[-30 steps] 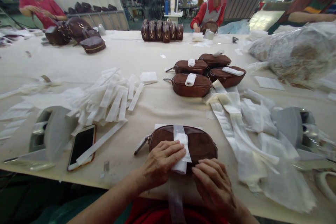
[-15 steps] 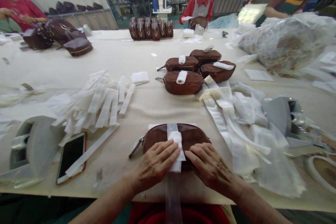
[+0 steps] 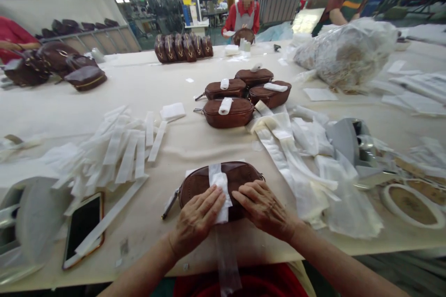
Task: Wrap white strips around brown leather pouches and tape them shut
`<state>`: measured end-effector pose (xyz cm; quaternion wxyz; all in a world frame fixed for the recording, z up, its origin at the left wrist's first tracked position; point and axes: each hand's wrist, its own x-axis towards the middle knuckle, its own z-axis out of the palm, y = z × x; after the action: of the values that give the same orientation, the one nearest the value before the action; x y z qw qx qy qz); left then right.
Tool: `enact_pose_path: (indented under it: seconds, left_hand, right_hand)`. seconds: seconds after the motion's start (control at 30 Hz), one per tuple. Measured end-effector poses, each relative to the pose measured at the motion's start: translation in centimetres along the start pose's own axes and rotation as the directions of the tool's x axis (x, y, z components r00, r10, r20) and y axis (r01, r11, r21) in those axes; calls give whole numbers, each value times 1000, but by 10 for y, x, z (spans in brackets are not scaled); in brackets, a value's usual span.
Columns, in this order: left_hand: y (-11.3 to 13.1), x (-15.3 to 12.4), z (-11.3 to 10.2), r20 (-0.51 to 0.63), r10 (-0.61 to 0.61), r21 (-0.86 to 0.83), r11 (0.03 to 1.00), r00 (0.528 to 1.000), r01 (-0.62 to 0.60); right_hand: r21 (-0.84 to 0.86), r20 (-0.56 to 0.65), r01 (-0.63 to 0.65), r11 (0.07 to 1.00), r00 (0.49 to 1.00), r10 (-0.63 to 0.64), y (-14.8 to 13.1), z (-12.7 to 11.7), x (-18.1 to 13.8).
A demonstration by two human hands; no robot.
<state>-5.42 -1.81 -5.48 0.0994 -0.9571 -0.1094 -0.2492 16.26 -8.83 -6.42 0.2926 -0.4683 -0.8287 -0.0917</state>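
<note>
A brown leather pouch (image 3: 240, 174) lies at the near edge of the table (image 3: 188, 141). A white folded strip (image 3: 219, 183) and a clear tape band run across its middle. My left hand (image 3: 197, 220) presses flat on the pouch and on the white strip. My right hand (image 3: 261, 206) lies flat on the pouch's right half, fingers pointing at the strip. The clear tape (image 3: 226, 260) hangs down over the table edge between my arms.
Three finished brown pouches (image 3: 228, 113) with white rolls sit mid-table. White strips (image 3: 121, 146) are heaped at left, a phone (image 3: 81, 229) near them. White wrapping (image 3: 313, 167) is piled at right, with tape rolls (image 3: 413, 204). People work at the far side beside more bags (image 3: 183, 48).
The camera turned a little to the right, so everything slid left in view. My right hand moved up onto the pouch, closer to the strip. My left hand stays pressed on it.
</note>
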Motion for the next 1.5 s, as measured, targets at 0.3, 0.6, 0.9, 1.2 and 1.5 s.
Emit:
enact_pose_path:
  seconds: [0.3, 0.6, 0.9, 1.2, 1.5]
  left_hand:
    - [-2, 8, -2, -11, -67, -42, 997, 998, 67]
    - [0, 13, -2, -39, -106, -60, 993, 994, 103]
    - [2, 10, 2, -45, -118, -49, 992, 992, 116]
    - [-4, 15, 4, -43, -165, -69, 984, 985, 162]
    - [4, -1, 13, -13, -23, 52, 998, 1000, 24]
  right_hand:
    - [100, 103, -101, 990, 991, 91, 5, -7, 14]
    - [53, 375, -255, 966, 901, 217, 2, 0, 34]
    - [68, 451, -262, 963, 869, 205, 8, 3, 44]
    - [101, 507, -371, 923, 818, 273, 22, 11, 54]
    - [126, -89, -52, 991, 994, 64, 3, 30, 2]
